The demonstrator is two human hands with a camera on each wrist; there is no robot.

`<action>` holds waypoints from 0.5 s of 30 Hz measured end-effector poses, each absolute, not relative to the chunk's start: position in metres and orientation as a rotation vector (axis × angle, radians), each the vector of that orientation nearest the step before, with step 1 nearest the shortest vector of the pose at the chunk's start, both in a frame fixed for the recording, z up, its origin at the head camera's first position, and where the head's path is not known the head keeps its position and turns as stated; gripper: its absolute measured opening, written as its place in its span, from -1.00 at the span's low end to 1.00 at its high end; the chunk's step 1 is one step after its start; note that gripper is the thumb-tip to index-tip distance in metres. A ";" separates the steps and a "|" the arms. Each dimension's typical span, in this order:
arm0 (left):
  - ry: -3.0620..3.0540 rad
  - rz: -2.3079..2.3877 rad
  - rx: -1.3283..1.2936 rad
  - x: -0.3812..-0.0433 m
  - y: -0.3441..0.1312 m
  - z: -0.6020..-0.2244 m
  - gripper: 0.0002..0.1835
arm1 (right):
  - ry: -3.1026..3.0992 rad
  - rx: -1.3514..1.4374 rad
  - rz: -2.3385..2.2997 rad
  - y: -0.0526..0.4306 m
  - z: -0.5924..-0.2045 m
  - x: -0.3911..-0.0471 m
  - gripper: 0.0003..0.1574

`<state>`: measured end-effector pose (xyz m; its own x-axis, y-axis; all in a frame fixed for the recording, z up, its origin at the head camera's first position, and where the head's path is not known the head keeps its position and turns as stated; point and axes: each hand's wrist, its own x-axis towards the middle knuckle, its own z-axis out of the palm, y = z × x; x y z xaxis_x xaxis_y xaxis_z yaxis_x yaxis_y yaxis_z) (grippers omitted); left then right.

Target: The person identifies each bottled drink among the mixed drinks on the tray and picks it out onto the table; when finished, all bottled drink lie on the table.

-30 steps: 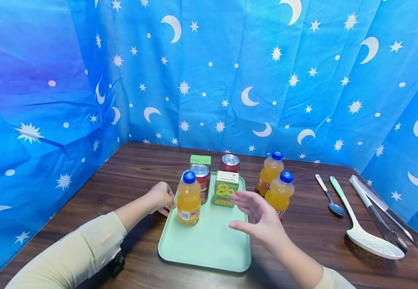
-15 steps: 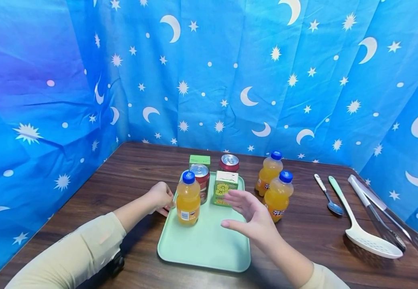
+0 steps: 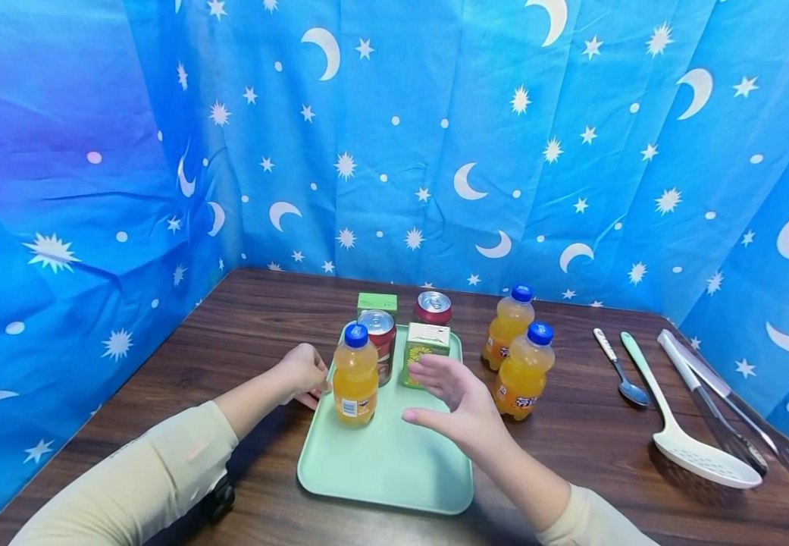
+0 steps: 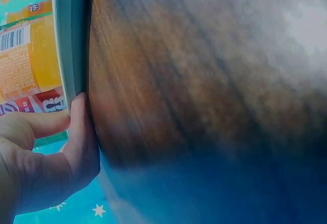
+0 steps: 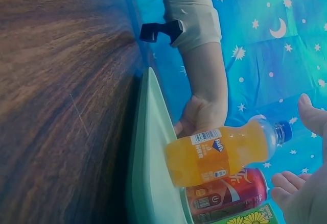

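Note:
My left hand [image 3: 304,371] pinches the left rim of a pale green tray [image 3: 394,474]; in the left wrist view its thumb and fingers [image 4: 77,127] grip the rim. An orange soda bottle [image 3: 356,383] with a blue cap stands on the tray, close to that hand. Behind the bottle is a red soda can [image 3: 386,353], and right of it a green drink carton [image 3: 428,341] with yellow flowers. My right hand [image 3: 465,406] hovers over the tray's right side, palm inward, thumb and fingers spread, holding nothing. It partly hides the carton.
Right of the tray stand two more orange soda bottles [image 3: 525,379]. A second can [image 3: 433,307] and a green carton [image 3: 377,300] stand at the back. Far right lie a spoon [image 3: 629,390], a slotted ladle [image 3: 701,459] and tongs [image 3: 694,379]. A blue curtain [image 3: 394,152] surrounds the table.
My right hand has drifted left over the tray, away from the two bottles and across the front of the flowered carton. My left hand keeps its grip on the rim.

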<state>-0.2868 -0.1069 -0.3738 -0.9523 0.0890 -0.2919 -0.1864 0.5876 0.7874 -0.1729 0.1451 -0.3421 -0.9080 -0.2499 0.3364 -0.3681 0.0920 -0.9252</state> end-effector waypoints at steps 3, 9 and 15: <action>2.520 1.298 -0.079 -0.287 -0.107 -0.374 -0.83 | -2.262 0.625 1.945 0.143 -0.341 -0.175 -0.21; 2.523 1.288 -0.100 -0.287 -0.107 -0.373 -0.83 | -2.252 0.632 1.938 0.139 -0.340 -0.178 -0.17; 2.517 1.304 -0.099 -0.288 -0.107 -0.374 -0.82 | -2.251 0.621 1.933 0.135 -0.342 -0.181 -0.20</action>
<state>-0.2880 -0.1067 -0.3744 -0.9513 0.0780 -0.2982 -0.1987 0.5846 0.7866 -0.1807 0.1345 -0.3417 -0.9104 -0.2332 0.3417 -0.3730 0.1057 -0.9218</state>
